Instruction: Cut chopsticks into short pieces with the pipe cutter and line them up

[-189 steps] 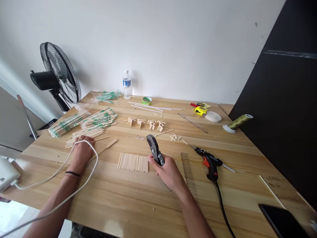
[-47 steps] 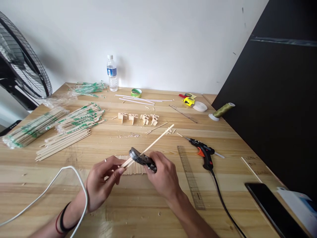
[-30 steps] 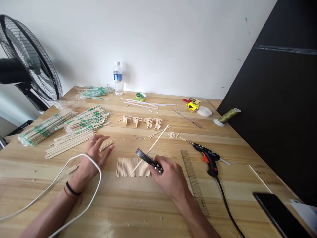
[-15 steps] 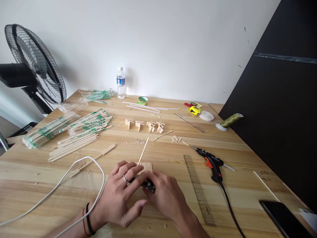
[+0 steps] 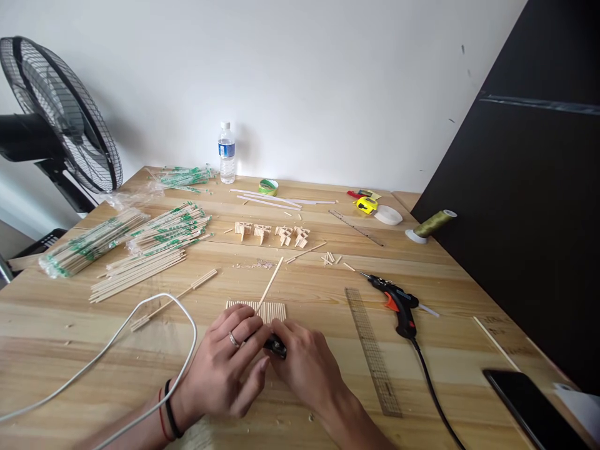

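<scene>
My left hand (image 5: 234, 362), with a ring and wrist bands, is closed at the lower end of a thin wooden stick (image 5: 270, 284) that slants up and away. Pressed close beside it, my right hand (image 5: 307, 365) is closed round a small black tool (image 5: 276, 345) with a metal part. Fingers cover most of that tool, so its exact kind is unclear. Just beyond my fingers lies a flat panel of short sticks (image 5: 277, 310) set side by side. Where the stick meets the tool is hidden.
A glue gun (image 5: 398, 303) and a clear ruler (image 5: 374, 353) lie to the right, near a phone (image 5: 527, 406). Small stick models (image 5: 272, 234) stand behind. Bundled sticks (image 5: 164, 231) and a white cable (image 5: 192, 331) are at left. A water bottle (image 5: 227, 156) stands by the wall.
My left thumb has drawn in toward the fingers and the black tool. The stick's lower end has shifted slightly left, and the whole view has moved a little.
</scene>
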Tool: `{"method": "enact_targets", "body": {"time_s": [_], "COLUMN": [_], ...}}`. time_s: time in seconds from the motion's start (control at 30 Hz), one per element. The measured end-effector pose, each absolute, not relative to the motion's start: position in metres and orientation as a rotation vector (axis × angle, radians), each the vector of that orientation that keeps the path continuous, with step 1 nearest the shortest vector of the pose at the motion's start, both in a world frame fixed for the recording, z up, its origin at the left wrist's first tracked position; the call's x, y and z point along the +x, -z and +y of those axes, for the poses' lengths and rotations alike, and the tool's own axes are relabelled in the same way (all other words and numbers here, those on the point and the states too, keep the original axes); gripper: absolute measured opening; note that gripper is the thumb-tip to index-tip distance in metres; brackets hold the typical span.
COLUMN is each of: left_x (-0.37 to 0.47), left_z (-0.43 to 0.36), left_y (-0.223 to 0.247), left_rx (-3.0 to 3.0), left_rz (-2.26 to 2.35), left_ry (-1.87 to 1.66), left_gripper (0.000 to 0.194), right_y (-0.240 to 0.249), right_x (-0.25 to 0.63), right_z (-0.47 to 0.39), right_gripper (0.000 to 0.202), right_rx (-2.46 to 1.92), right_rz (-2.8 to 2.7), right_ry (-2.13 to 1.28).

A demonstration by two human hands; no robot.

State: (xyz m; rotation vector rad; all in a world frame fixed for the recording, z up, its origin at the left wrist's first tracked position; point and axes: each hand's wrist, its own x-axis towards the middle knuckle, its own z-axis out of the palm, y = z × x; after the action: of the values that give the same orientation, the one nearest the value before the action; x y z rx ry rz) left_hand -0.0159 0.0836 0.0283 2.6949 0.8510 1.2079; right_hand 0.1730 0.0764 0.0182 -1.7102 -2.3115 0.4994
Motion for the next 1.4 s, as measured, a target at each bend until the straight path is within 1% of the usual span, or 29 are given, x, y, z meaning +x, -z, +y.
{"method": "enact_targets", "body": {"time_s": [0.07,0.3,0.47,0.6,0.7,0.8,0.93,1.03,1.13,1.23,1.33,1.4], "left_x": [-0.016,-0.016,-0.02,-0.027,-0.033,-0.035,-0.029,-0.023,-0.021,-0.031,-0.054,-0.072], "left_z": [0.083,0.082,0.077,0.072,0.073,0.074,0.071,0.069,0.071,0.072,0.067,0.062], "left_y": [-0.028,-0.026,-0.029,-0.034,-0.036,-0.038,-0.039,-0.04,-0.046,-0.058,-0.065,-0.061], "left_rx": [2.682,2.621,2.587,2.532,2.429,2.383,2.428,2.422,2.416,2.454,2.481,2.502], "left_rz": [0.837,0.831,0.779,0.724,0.817,0.826,0.598,0.505,0.471,0.512,0.749,0.921], "left_ry": [-1.22,-1.201,-1.185,-1.203,-1.29,-1.317,-1.127,-1.009,-0.904,-0.824,-0.768,-0.665], "left_gripper": [0.037,0.041,0.047,0.051,0.049,0.047,0.047,0.048,0.048,0.048,0.045,0.044], "right_y": [-0.018,-0.02,-0.018,-0.018,-0.02,-0.023,-0.025,-0.022,-0.019,-0.015,-0.012,-0.011], "right_x": [0.175,0.181,0.186,0.195,0.203,0.206,0.203,0.2,0.2,0.204,0.211,0.215], "right_z": [0.077,0.081,0.084,0.087,0.091,0.094,0.092,0.091,0.092,0.095,0.1,0.103], "right_gripper": [0.003,0.004,0.011,0.013,0.013,0.02,0.028,0.035,0.035,0.033,0.031,0.031], "right_rx": [-1.705,-1.667,-1.506,-1.353,-1.275,-1.204,-1.121,-1.073,-1.035,-1.037,-1.047,-1.052], "right_rz": [-2.326,-2.378,-2.406,-2.401,-2.274,-2.01,-1.617,-1.406,-1.317,-1.253,-1.169,-1.124], "right_ry": [-0.458,-0.364,-0.336,-0.362,-0.476,-0.75,-1.167,-1.345,-1.409,-1.385,-1.338,-1.32]}}
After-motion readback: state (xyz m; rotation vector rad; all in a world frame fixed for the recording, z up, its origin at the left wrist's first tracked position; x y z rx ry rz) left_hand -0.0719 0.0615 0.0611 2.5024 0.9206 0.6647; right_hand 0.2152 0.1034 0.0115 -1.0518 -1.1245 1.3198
